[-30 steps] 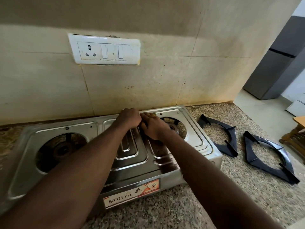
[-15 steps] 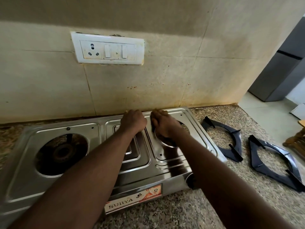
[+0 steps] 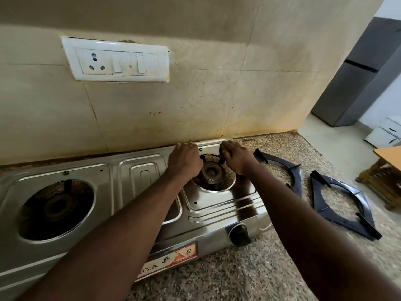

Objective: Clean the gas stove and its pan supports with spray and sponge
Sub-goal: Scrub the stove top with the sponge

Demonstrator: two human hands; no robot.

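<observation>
- Scrubbing where, exactly?
- Far rim of the right burner (image 3: pixel 209 171). The person's right hand (image 3: pixel 237 158) curls round the sponge (image 3: pixel 223 149) there, pressed to the gas stove (image 3: pixel 217 205). Left hand (image 3: pixel 184 158), nearer the middle, hooks its fingers over the back edge. Pan supports (image 3: pixel 295 172) sit off right on the counter (image 3: pixel 238 279).

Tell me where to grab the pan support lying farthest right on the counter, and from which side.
On the far-right pan support, pinch the flat ring band at its near edge, between prongs, coming from above. It lies flat on the countertop, prongs up, so that open stretch of band is probably the easiest hold.
</observation>
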